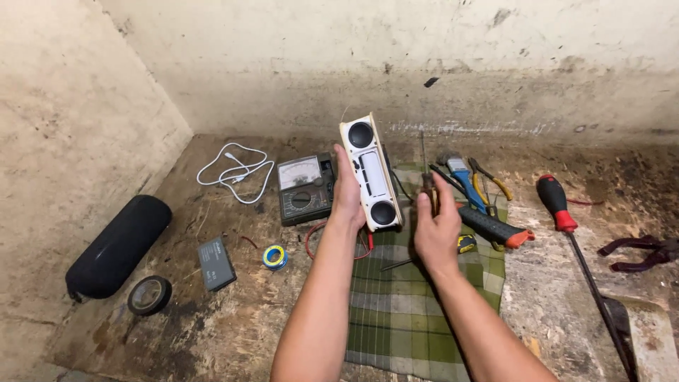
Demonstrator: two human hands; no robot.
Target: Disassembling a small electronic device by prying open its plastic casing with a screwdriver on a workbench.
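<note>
At frame centre, the left hand point(348, 200) grips a white speaker point(371, 173) held upright above the green cloth point(417, 304). Just right of it, the right hand point(437, 228) is closed around a screwdriver point(427, 182), tip pointing up. A meter point(304, 189) lies to the left.

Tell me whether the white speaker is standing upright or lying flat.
Upright, slightly tilted: the left hand holds the speaker on end above the checked cloth, one round driver at the top, one at the bottom.
</note>
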